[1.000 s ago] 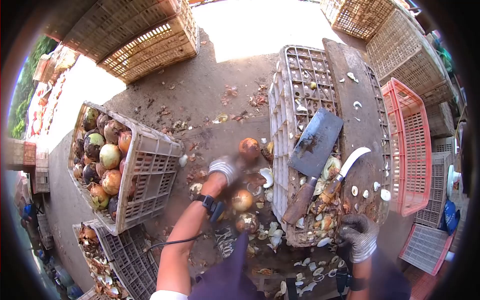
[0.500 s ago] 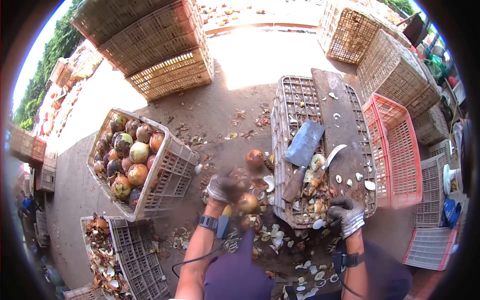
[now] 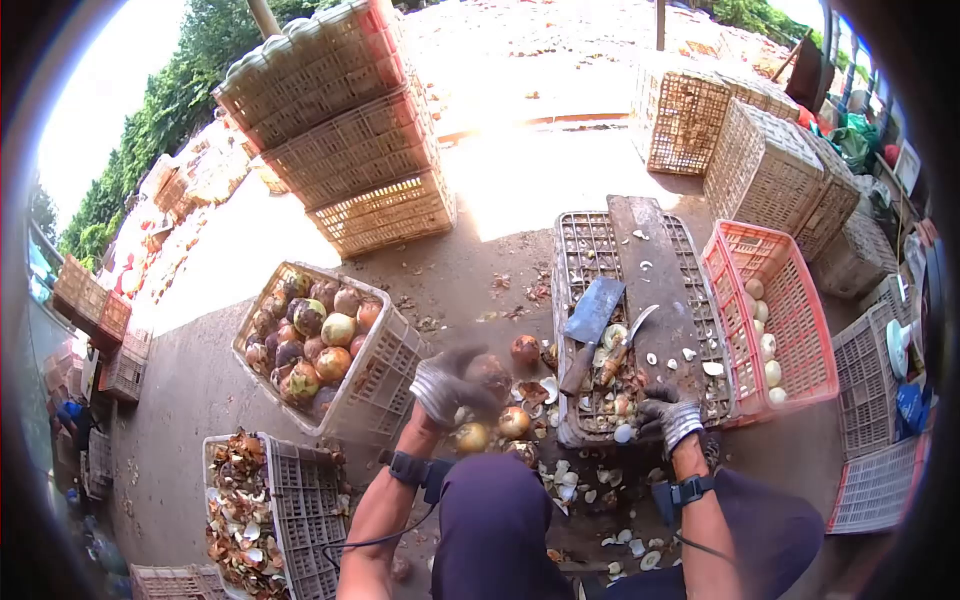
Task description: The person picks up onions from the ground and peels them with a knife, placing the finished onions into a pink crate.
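My left hand point(image 3: 450, 385), in a striped, dirty glove, is closed around a brown-skinned onion point(image 3: 488, 373); both are blurred by motion. Loose onions point(image 3: 514, 422) lie on the ground beside and below it. My right hand point(image 3: 670, 415), also gloved, is at the near edge of an upturned grey crate point(image 3: 572, 240), fingers loosely spread and apparently holding nothing. A dark wooden board point(image 3: 655, 260) lies across this crate. On top are a cleaver point(image 3: 596, 308) with a wooden handle and a small curved knife point(image 3: 628, 342), among onion scraps.
A crate of unpeeled onions point(image 3: 398, 345) stands left, above a crate of skins point(image 3: 240, 510). To the right, a red crate point(image 3: 790, 350) holds several peeled white onions. Stacked crates point(image 3: 350, 140) rise at the back left, and more crates point(image 3: 765, 150) at the back right.
The view has tilted up and shifted left, bringing peeled onions in the red crate into sight. My left hand still has the onion. My right hand's fingers have loosened at the crate edge.
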{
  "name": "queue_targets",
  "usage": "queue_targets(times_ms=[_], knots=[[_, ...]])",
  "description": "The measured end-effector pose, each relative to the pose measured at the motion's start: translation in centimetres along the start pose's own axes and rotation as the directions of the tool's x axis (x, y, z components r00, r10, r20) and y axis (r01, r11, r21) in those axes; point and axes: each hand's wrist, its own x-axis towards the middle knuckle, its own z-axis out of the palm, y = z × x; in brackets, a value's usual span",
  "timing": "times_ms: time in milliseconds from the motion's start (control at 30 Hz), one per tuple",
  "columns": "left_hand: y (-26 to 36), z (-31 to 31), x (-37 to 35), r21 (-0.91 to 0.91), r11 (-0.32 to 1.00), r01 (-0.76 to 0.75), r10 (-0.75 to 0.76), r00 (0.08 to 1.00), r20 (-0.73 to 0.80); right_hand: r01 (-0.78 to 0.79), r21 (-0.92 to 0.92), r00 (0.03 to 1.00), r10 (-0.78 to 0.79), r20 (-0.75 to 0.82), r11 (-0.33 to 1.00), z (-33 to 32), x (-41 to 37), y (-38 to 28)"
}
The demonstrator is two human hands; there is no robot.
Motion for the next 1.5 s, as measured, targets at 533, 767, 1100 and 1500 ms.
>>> queue_targets(times_ms=[533,767,1100,1500], knots=[[20.4,-2.2,2.7,-0.504,0.651,0.567,-0.414,0.822,0.391,0.447,0.237,0.742,-0.506,0.44,0.862,10.4,-18.2,-11.6],[22.7,2.4,-2.0,-0.549,0.713,0.435,-0.338,0.9,0.274,0.609,0.117,0.696,-0.599,0.397,0.785,6.3,-19.8,-8.4],[21.9,12.3,-6.1,-0.584,0.755,0.298,-0.251,0.954,0.162,0.464,0.243,0.824,-0.516,0.233,0.852,0.6,-16.5,-1.5],[9.8,15.4,-1.0,0.022,0.753,0.658,-0.658,0.75,0.067,0.375,-0.534,0.875,-0.48,-0.068,0.758,-5.3,-10.5,-3.3]])
